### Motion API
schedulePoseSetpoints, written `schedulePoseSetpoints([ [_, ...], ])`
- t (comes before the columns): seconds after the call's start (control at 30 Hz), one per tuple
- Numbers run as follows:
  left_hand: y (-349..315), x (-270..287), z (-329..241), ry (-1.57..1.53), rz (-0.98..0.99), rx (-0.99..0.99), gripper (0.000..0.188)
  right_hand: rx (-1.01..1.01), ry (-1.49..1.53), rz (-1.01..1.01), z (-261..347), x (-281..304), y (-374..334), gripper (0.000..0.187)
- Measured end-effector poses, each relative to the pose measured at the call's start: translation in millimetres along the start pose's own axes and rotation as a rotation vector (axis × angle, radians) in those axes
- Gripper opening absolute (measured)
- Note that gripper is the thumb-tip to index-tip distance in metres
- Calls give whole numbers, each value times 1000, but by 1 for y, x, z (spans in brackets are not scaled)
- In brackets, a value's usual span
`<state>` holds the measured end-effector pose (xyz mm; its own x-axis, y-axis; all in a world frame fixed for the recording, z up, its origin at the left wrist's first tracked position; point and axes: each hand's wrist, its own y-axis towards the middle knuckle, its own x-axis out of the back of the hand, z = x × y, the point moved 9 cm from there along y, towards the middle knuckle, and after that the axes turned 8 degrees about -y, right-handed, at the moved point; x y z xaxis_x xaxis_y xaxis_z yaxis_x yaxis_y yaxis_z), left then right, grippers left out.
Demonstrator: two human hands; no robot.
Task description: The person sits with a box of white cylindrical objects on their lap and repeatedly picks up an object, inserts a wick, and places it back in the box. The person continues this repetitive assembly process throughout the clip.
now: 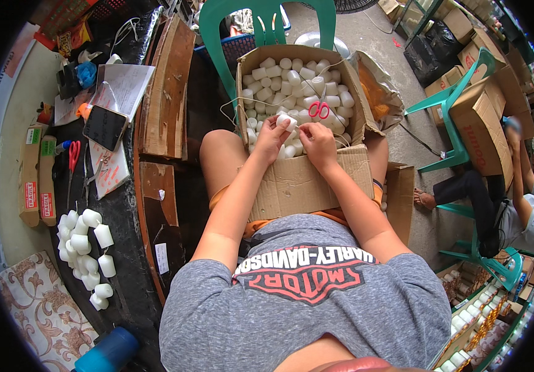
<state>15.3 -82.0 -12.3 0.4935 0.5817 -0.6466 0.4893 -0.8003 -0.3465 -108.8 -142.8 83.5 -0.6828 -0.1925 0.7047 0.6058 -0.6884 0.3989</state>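
Note:
My left hand (271,137) is closed around a white cylinder (287,121), holding it above a cardboard box (310,186) set between my knees. Close on its right, my right hand (318,144) is pinched, fingertips near the cylinder's end; whatever they grip is too small to make out. Many similar loose white cylinders (270,87) fill the box. On top of them lie scissors with pink handles (318,110). A thin pale cord (233,99) trails over the box's left edge.
On the black table at left lie strung white cylinders (81,242), a phone (104,128), red-handled scissors (74,155) and a blue container (109,350). A green chair (217,28) stands beyond the box. At right, another person (521,214) sits beside a large carton (481,127).

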Motion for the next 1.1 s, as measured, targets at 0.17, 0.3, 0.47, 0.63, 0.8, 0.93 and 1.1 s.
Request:
schedulePoseSetpoints([
  [0.17, 6, 15, 3, -141, -57, 21, 39, 26, 1, -13, 3, 1, 0, 11],
  [0.3, 4, 13, 2, -140, -66, 33, 39, 85, -36, -37, 7, 5, 0, 13],
  [0.47, 1, 8, -1, -101, -33, 13, 42, 23, -2, -36, 6, 5, 0, 11],
  [0.63, 0, 0, -1, -64, 16, 19, 42, -4, -39, -24, 3, 5, 0, 12],
  [0.8, -1, -2, -1, -48, 30, 28, 43, -67, -11, -13, -1, 6, 0, 11],
  [0.93, -2, -4, -1, -4, 37, 43, 45, -58, -7, -50, 2, 11, 0, 10],
  [1.1, -3, -6, -1, 45, 37, 44, 48, -50, -1, -41, 1, 9, 0, 10],
])
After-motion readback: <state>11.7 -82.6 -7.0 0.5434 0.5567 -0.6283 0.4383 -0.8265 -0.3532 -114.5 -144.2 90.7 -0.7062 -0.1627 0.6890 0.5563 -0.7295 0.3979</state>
